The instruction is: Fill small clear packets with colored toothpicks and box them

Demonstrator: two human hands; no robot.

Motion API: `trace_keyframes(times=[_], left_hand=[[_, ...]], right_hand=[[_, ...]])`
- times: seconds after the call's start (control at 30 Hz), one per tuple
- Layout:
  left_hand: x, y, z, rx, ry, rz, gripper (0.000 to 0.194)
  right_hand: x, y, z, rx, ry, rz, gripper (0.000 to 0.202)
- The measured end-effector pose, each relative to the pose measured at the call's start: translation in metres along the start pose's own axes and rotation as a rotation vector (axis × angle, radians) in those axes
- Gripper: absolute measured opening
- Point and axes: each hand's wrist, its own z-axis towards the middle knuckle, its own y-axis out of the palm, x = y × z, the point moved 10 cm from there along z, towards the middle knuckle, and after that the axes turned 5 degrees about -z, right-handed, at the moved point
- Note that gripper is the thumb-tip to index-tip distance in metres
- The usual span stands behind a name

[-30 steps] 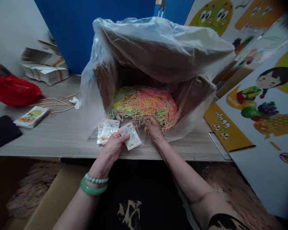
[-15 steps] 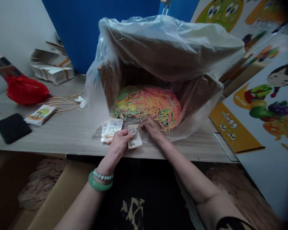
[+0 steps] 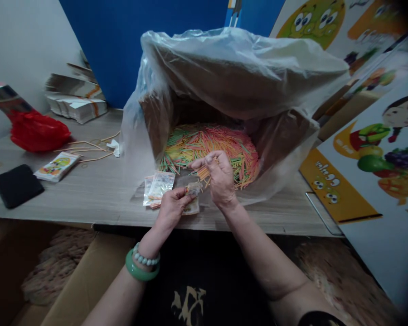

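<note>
Between the thumb and fingers of my left hand is a small clear plastic packet with an orange-striped edge, its top bunched up. My right hand is closed around a small bunch of thin orange-yellow sticks, just above and right of the packet. Behind it, a heap of pink, yellow and green sticks spills from a box on its side, lined with a clear plastic bag. More flat packets lie overlapping on the table, left of the held one.
On the left lie a black flat pad, a white printed pack, a red plastic bag and several long tan sticks. Stacked cards stand behind. Large printed cartons border the right side.
My right hand has risen from the table by the heap and turned, now showing a bunch of sticks in its fingers. The packet in my left hand has become crumpled at its top.
</note>
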Motion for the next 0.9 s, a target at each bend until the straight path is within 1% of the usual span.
trace_keyframes(times=[0.1, 0.2, 0.3, 0.4, 0.5, 0.6, 0.7, 0.77, 0.9], left_hand=[[0.007, 0.003, -0.001, -0.021, 0.035, 0.039, 0.032], [0.007, 0.003, -0.002, -0.038, 0.033, 0.030, 0.035], [0.002, 0.002, -0.002, -0.049, 0.014, 0.016, 0.033], [-0.003, 0.005, -0.001, -0.081, -0.007, -0.011, 0.028], [-0.004, 0.008, 0.000, -0.087, -0.011, -0.044, 0.031], [-0.001, 0.008, -0.001, -0.075, 0.000, -0.080, 0.029], [-0.002, 0.005, -0.001, -0.058, -0.009, -0.112, 0.027], [-0.004, 0.002, -0.001, -0.040, -0.003, -0.109, 0.029], [-0.003, 0.002, -0.001, -0.042, 0.040, -0.067, 0.032]], right_hand=[[-0.008, 0.015, -0.010, 0.000, -0.075, 0.012, 0.016], [-0.007, 0.020, -0.016, -0.016, -0.100, 0.025, 0.013], [-0.008, 0.013, -0.015, 0.031, -0.110, 0.055, 0.013], [-0.008, 0.005, -0.011, 0.087, -0.127, 0.096, 0.015], [0.000, 0.008, -0.010, 0.064, -0.105, 0.103, 0.017], [0.013, 0.010, -0.018, 0.046, -0.069, 0.088, 0.015], [0.021, 0.006, -0.026, 0.028, -0.029, 0.112, 0.013], [0.023, 0.004, -0.028, -0.002, 0.002, 0.118, 0.013], [0.028, 0.005, -0.027, -0.104, 0.078, 0.030, 0.013]])
